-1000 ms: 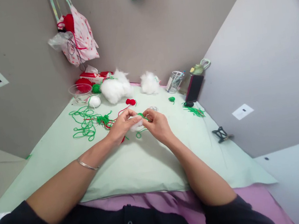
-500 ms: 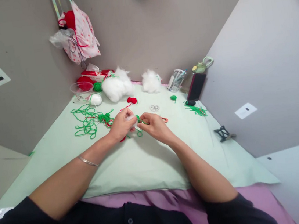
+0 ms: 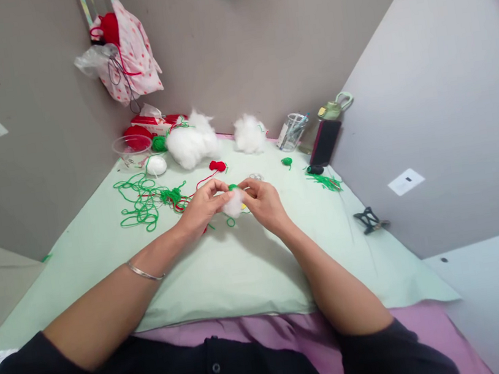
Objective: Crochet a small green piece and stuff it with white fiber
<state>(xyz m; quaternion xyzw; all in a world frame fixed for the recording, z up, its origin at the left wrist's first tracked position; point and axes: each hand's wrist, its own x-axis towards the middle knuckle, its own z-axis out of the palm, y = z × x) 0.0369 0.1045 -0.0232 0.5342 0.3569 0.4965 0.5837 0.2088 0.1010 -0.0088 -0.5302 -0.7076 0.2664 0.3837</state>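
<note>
Over the middle of the pale green cloth (image 3: 261,272), my left hand (image 3: 204,209) and my right hand (image 3: 265,203) meet with their fingertips close together. Between them is a small green crocheted piece (image 3: 233,187), with a white stuffing tuft (image 3: 233,203) just below it. The fingers of both hands are pinched on these; which fingers press the green piece and which the tuft is partly hidden. Loose green yarn (image 3: 138,202) lies tangled left of my left hand. Behind the hands rests a small red crocheted piece (image 3: 217,166) with a red strand.
White stuffing heaps (image 3: 192,142), a clear plastic bowl (image 3: 133,154) and a white yarn ball (image 3: 156,165) stand at the back. To the right are a clear cup (image 3: 292,132), a dark phone (image 3: 325,142), green yarn scraps (image 3: 327,182) and a black claw clip (image 3: 370,219).
The white tuft, earlier at my left fingertips, now shows larger between both hands, below the green piece. My hands have turned slightly, and the view has shifted a little.
</note>
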